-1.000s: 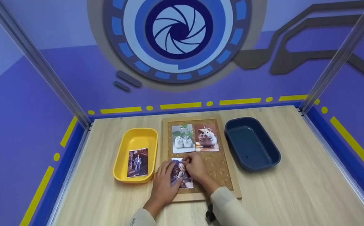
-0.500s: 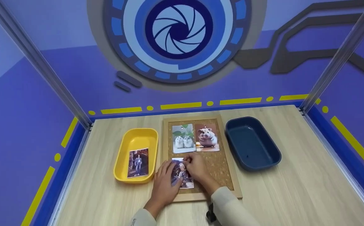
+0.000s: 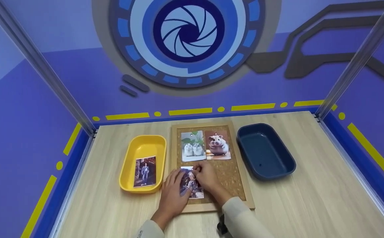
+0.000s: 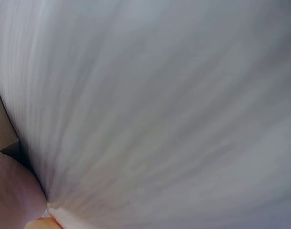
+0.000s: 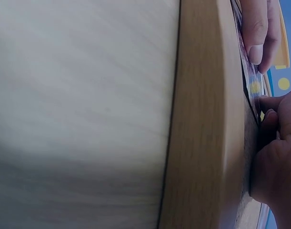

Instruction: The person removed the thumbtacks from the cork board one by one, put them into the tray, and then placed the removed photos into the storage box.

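Observation:
A photo card [image 3: 195,190] of a person in a hat lies on the lower left of the cork board [image 3: 226,178]. Across its left side rests my left hand [image 3: 172,193], fingers fairly straight, thumb on the card. At the card's top edge my right hand [image 3: 208,177] has curled fingers and pinches what looks like a small pin, mostly hidden by the fingertips. Higher on the board hang two hamster photos, a green-leafed one [image 3: 193,148] and a brown one [image 3: 218,147], each with a pin head near its top. In the right wrist view, the right hand [image 5: 278,152] touches the board beside the card.
Left of the board stands a yellow tray [image 3: 144,143] holding another photo card [image 3: 145,172]. A dark blue tray [image 3: 266,155] is close to the board's right side. The board's wooden frame [image 3: 201,208] lies on a light wood table [image 3: 317,185] with walls around it.

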`<state>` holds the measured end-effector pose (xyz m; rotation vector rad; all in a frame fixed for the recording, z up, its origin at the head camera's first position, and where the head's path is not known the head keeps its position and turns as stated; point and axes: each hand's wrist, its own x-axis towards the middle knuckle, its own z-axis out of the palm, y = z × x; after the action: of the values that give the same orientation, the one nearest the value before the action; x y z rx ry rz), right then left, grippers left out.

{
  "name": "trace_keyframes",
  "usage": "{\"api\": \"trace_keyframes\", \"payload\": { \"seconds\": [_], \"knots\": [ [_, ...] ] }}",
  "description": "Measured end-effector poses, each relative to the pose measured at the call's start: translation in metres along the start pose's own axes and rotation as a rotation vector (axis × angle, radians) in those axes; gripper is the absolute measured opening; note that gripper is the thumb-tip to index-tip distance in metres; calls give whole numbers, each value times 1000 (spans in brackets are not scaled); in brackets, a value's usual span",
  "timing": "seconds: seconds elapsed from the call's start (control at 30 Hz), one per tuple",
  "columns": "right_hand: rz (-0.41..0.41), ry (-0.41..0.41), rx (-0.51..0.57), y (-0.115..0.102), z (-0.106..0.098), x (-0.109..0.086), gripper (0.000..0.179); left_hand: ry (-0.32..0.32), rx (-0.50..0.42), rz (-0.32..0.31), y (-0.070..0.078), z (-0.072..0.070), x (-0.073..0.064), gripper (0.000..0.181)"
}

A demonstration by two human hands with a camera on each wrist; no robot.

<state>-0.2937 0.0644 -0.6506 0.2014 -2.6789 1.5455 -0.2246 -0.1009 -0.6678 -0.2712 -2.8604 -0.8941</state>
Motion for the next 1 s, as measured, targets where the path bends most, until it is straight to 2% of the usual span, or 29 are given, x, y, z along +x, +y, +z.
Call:
{"api": "trace_keyframes", "payload": {
  "seconds": [0.33, 0.7, 1.0],
  "knots": [
    [-3, -24, -19, -2, -2, 0, 8, -11, 0, -19, 1, -1, 0, 68],
    [1, -6, -11, 0, 0, -1, 9, -15, 8, -13, 1, 0, 0, 69],
    [0, -29, 0, -1, 0, -1, 11, -8, 0, -14, 0, -1, -1, 69]
  ]
}}
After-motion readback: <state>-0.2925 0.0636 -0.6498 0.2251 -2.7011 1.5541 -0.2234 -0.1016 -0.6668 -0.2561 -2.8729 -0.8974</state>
